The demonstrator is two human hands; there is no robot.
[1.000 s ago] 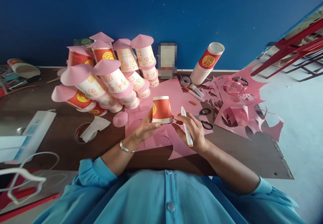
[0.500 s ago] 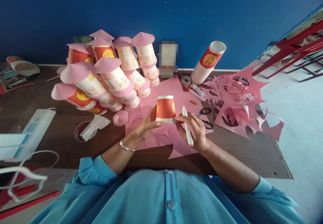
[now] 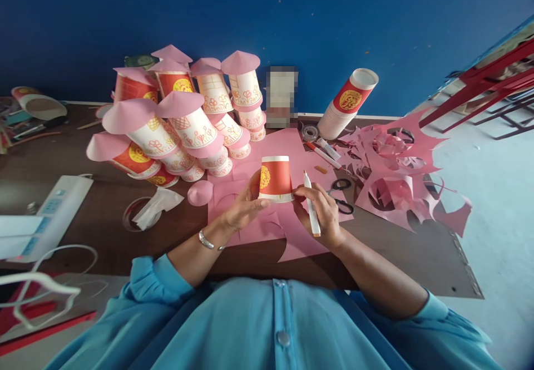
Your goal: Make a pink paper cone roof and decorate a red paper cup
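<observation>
A red and white paper cup (image 3: pixel 276 178), upside down with part of a yellow emblem on its left side, is held over the pink paper. My left hand (image 3: pixel 246 206) is closed around the cup's left side, thumb along its lower rim. Between the fingers of my right hand (image 3: pixel 319 211) is a white marker pen (image 3: pixel 311 206), its orange tip pointing up and uncapped. Fingertips of that same hand touch the cup's lower right edge. An orange pen cap (image 3: pixel 321 169) lies on the pink paper (image 3: pixel 287 147) beyond the pen.
Decorated cup towers with pink cone roofs (image 3: pixel 179 105) crowd the left. Leaning at the back right is a cup stack (image 3: pixel 340 115). Black-handled scissors (image 3: pixel 344 206), pink paper scraps (image 3: pixel 396 192), a tape roll (image 3: pixel 309 132) and a power strip (image 3: pixel 62 208) lie on the brown table (image 3: pixel 400 264).
The cup has turned in my hands: more of the yellow emblem shows on its left, and the one on its right edge is gone. The marker stays in my right hand.
</observation>
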